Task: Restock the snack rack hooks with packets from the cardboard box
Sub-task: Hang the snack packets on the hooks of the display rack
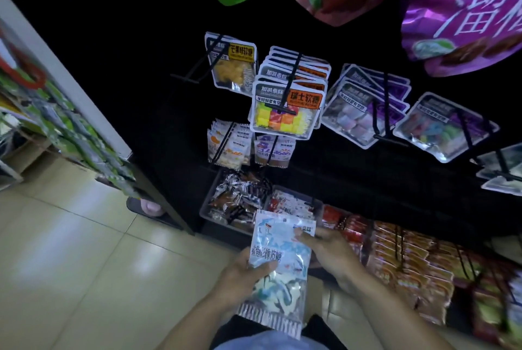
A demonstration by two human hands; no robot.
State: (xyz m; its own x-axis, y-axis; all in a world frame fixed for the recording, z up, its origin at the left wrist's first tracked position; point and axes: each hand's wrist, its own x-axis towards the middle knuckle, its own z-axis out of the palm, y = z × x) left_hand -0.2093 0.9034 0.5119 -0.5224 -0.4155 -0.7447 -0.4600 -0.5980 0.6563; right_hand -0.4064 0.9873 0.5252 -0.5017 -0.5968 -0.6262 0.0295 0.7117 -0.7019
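Head view. You hold a pale blue gummy packet point(278, 259) low in front of the rack, both hands on it. Your left hand point(243, 279) grips its lower left side, thumb curled over the front. Your right hand point(329, 248) pinches the upper right edge, thumb on the face. A small stack seems to sit under the top packet, though the count is not clear. The packet is not yet on any hook.

Rack status, as far as shown: the mango gummy hook point(203, 62) carries a single packet at the back, most of the rod bare. The hook of orange-labelled cube gummies point(288, 103) looks full to the tip. The purple-labelled packets point(364, 106) to its right are partly stocked. The lower hooks with small white sachets point(228, 146) hold some.

The cardboard box is out of view. My judgement: restocking is mid-way, with this packet to hang and the sparse hooks left to fill.
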